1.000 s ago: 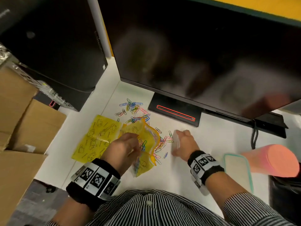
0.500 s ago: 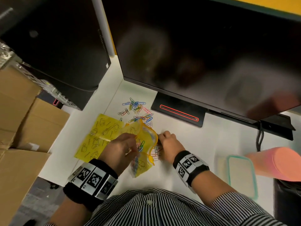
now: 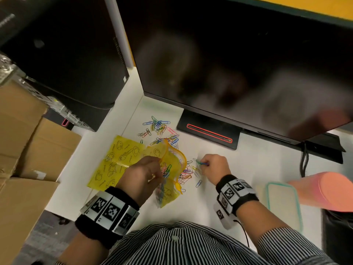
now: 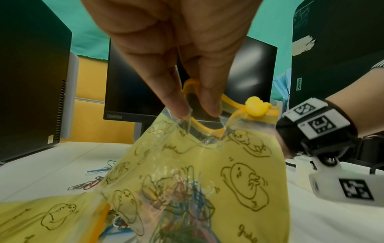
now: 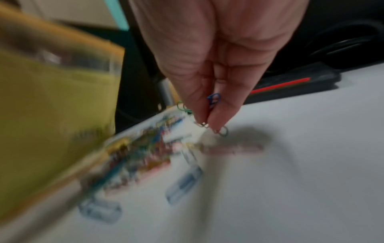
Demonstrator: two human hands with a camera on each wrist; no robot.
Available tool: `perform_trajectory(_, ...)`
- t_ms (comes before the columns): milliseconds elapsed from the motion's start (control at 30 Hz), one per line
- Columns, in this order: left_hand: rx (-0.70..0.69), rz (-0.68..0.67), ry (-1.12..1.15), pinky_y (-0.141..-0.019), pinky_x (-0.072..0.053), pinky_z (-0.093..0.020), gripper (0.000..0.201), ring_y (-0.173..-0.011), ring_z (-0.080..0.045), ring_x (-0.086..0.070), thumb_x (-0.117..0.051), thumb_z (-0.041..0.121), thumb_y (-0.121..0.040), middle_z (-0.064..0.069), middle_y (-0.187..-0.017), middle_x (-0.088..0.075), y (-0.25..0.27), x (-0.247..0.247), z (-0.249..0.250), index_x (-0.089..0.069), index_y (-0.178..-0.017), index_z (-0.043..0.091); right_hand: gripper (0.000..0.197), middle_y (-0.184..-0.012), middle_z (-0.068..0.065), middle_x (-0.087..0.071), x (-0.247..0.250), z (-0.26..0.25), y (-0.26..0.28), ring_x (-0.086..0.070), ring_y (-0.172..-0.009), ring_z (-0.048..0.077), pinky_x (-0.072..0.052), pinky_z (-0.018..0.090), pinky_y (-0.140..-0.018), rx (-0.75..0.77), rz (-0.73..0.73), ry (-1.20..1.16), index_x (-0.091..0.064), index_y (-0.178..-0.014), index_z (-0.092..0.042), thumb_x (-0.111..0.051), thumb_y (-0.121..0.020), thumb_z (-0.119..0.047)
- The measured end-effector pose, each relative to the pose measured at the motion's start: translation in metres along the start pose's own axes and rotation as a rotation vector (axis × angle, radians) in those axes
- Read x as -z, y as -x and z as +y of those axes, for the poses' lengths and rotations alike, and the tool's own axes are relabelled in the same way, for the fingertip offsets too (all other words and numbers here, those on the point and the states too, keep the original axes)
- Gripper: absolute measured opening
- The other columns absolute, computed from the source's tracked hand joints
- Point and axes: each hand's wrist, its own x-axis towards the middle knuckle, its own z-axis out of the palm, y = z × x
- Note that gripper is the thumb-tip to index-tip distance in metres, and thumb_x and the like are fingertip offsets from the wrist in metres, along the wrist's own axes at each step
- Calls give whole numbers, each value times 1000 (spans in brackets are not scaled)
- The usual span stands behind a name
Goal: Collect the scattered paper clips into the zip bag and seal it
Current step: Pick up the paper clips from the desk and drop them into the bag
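Observation:
A yellow zip bag [image 3: 172, 163] with duck drawings stands lifted off the white desk, its mouth gaping. My left hand [image 3: 141, 175] pinches the bag's near rim [image 4: 195, 118], beside the yellow duck-shaped slider [image 4: 256, 106]. Several coloured clips lie inside the zip bag [image 4: 182, 194]. My right hand [image 3: 213, 166] pinches a few paper clips [image 5: 214, 102] just right of the bag mouth, fingertips close to the desk. More loose paper clips [image 3: 186, 174] lie under the bag's right edge, and another scatter of paper clips [image 3: 160, 129] sits behind it.
A second flat yellow bag [image 3: 116, 161] lies left of the open one. The black monitor [image 3: 238, 64] and its stand base [image 3: 208, 133] loom behind. A teal-rimmed lid [image 3: 282, 203] and pink tumbler [image 3: 328, 192] sit at right. Cardboard boxes [image 3: 24, 150] stand left of the desk.
My right hand went in to the bag mouth, then drew back right and now pinches clips beside it. The left hand kept holding the bag open.

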Motion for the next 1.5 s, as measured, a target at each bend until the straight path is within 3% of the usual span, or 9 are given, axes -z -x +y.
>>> perform_trajectory(167,18,-24,-14,-57,-40,-15,21,-76,-9,-56,-77,2,-62,-11,-104,-67,3,-5,1,-60,-61,15,22,-53,-2,-62,38,-32,22,-59,-46,12,-57,29,-56,16,-81,-668,-65,-67,-13,-70,-74,7)
perform_trajectory(333,25,2,45,-57,-41,-17,8,-69,0,-49,-67,20,-62,-3,-98,-65,5,-2,5,-60,-62,15,14,-66,0,-66,42,-76,38,-58,-53,5,-52,21,-60,229,-241,-457,-72,-76,-22,-80,-70,-12)
perform_trajectory(467,62,49,21,-58,-41,-17,15,-74,-9,-53,-64,18,-63,-5,-103,-65,17,8,3,-52,-71,21,16,-61,6,-62,35,-95,20,-53,-54,15,-48,35,-57,244,-8,-537,-69,-63,-23,-72,-79,-25)
perform_trajectory(567,65,81,11,-59,-47,-21,12,-79,-9,-56,-61,19,-68,-8,-102,-66,36,17,-1,-49,-69,21,9,-82,0,-70,16,-114,-12,-60,-71,12,-46,29,-71,382,41,-262,-70,-80,-23,-63,-84,-21)
perform_trajectory(667,130,136,9,-57,-51,-27,8,-87,-8,-61,-57,24,-71,-7,-102,-66,58,22,-9,-51,-67,21,31,-118,4,-64,-23,-141,-36,-58,-110,24,-47,34,-92,649,-222,254,-62,-115,-21,-52,-87,-13)
perform_trajectory(767,221,219,16,-55,-52,-27,12,-91,-2,-59,-53,30,-71,-3,-98,-66,75,26,-16,-52,-64,20,49,-138,7,-47,-62,-166,-53,-45,-122,30,-45,41,-95,858,-409,600,-42,-137,-22,-42,-91,-5)
perform_trajectory(1000,403,338,-19,-56,-54,-29,16,-77,-14,-62,-49,33,-68,1,-102,-64,94,37,-30,-50,-64,18,73,-159,0,0,-133,-187,-68,-17,-140,37,-29,51,-107,854,-736,897,3,-147,-35,-46,-96,-18)
perform_trajectory(1200,395,336,-49,-58,-56,-32,11,-87,-22,-65,-59,13,-67,-8,-98,-65,84,43,-37,-52,-60,16,48,-151,6,-24,-133,-183,-63,-28,-132,32,-37,42,-102,875,-654,767,-27,-145,-19,-39,-99,-27)
perform_trajectory(1500,411,322,-59,-55,-51,-30,9,-69,-10,-60,-62,19,-64,4,-98,-64,81,34,-35,-55,-58,18,36,-125,21,-50,-132,-179,-54,-48,-117,34,-44,40,-91,718,-515,596,-46,-128,-4,-39,-99,-24)
